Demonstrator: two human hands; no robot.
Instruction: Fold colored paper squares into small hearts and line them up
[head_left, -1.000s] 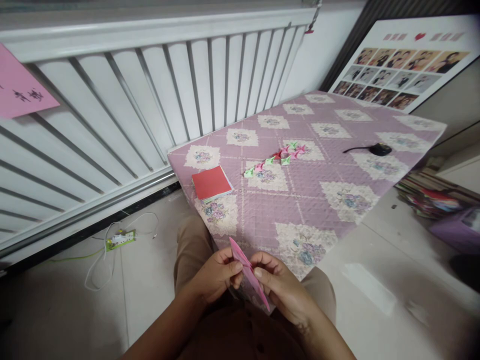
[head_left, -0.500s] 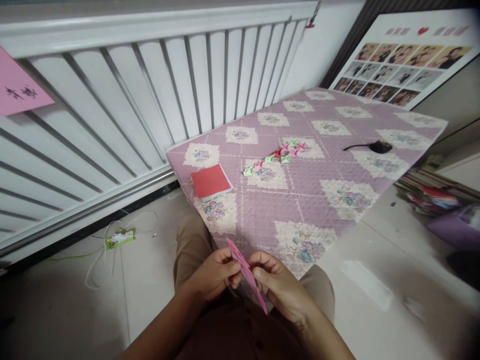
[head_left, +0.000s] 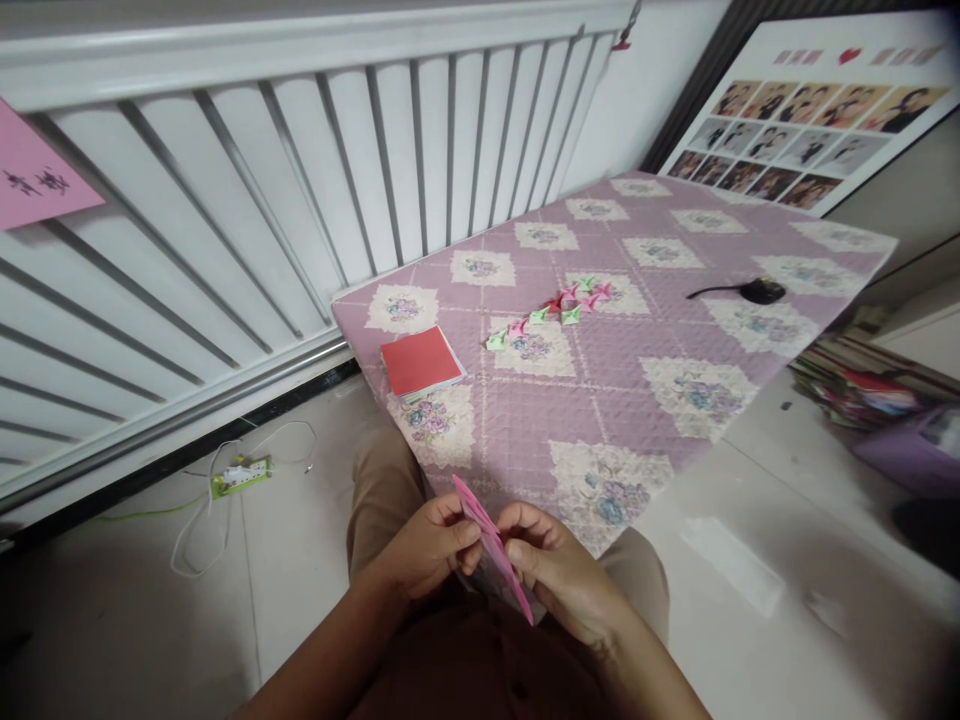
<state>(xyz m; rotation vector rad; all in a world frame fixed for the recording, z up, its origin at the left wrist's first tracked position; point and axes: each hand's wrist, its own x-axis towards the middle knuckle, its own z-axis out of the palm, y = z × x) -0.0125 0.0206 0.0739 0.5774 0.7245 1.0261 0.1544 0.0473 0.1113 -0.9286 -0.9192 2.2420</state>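
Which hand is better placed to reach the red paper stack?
Left, probably: the red paper stack lies directly beyond the left hand; the right hand would have to cross over the pink paper.

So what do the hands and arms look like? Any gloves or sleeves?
No gloves, no sleeves. The left hand and right hand are bare, and so are both forearms as far as the picture shows. No ring, watch or bracelet is in sight. The nails that show are short and unpainted.
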